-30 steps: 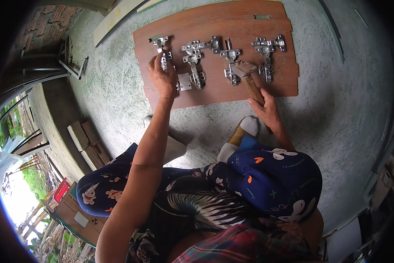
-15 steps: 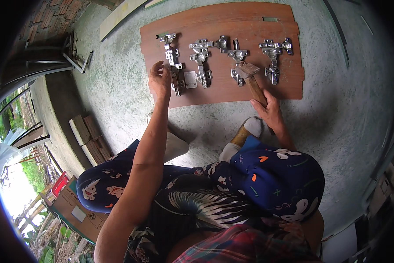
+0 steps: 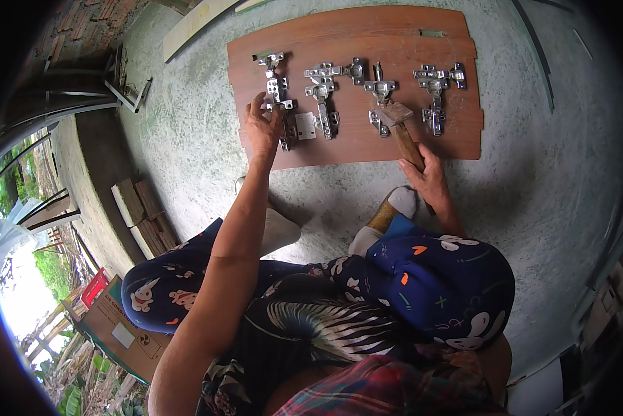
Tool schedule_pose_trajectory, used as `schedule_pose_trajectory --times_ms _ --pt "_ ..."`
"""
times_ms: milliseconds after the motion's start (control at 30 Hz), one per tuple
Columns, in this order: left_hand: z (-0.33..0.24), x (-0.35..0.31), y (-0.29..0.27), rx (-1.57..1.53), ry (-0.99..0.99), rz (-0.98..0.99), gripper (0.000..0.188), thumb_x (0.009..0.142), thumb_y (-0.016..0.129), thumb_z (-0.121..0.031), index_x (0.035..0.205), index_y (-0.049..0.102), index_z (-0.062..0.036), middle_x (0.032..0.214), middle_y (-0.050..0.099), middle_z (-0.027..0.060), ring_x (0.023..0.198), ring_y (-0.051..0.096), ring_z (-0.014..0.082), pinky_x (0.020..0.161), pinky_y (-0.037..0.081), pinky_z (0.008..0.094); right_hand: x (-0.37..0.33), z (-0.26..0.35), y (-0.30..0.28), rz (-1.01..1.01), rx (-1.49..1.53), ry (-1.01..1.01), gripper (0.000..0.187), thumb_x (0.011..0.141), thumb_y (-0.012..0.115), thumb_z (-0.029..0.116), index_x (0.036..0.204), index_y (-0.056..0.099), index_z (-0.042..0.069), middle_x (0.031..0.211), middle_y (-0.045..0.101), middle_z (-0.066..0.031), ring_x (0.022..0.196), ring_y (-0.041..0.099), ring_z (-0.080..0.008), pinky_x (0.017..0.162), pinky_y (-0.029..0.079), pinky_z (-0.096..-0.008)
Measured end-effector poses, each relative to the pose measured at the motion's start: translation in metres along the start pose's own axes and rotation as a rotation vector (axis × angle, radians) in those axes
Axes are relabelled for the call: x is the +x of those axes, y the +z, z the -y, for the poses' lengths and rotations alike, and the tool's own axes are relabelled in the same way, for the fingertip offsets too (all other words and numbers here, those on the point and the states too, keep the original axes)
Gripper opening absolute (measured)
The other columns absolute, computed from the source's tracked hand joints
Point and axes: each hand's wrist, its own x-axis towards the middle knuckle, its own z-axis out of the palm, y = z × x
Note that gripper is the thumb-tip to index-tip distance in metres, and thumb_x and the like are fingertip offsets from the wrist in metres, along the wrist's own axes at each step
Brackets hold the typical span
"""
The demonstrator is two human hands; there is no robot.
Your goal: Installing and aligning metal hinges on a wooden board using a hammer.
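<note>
While the person sat on the concrete floor with legs in dark patterned trousers drawn up, both arms reached forward to a brown wooden panel lying flat ahead, on which four metal cabinet hinges were laid in a row. At the left end of the row, the left hand rested on the leftmost hinge, its fingertips touching the lower part of that hinge; the fingers were bent over the metal, but whether they pinched it or only pressed on it could not be told. Just beside that hand lay a small pale mounting plate, next to the second hinge. Over at the panel's near edge, the right hand was closed round the wooden handle of a hammer, whose head lay on the panel against the third hinge. Farther right, well apart from both hands, the fourth hinge lay untouched, and a cardboard box stood at the lower left
</note>
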Motion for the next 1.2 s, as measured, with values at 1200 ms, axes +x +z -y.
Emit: schedule_pose_trajectory --times_ms 1200 --pt "-0.052 0.004 0.035 0.077 0.426 -0.001 0.06 0.075 0.071 -0.016 0.13 0.051 -0.0075 0.125 0.049 0.0188 0.116 0.047 0.0354 0.099 0.04 0.0435 -0.008 -0.086 -0.072 -0.858 0.539 0.242 0.016 0.092 0.062 0.02 0.089 0.052 0.009 0.061 0.049 0.0013 0.044 0.045 -0.0079 0.04 0.038 -0.0232"
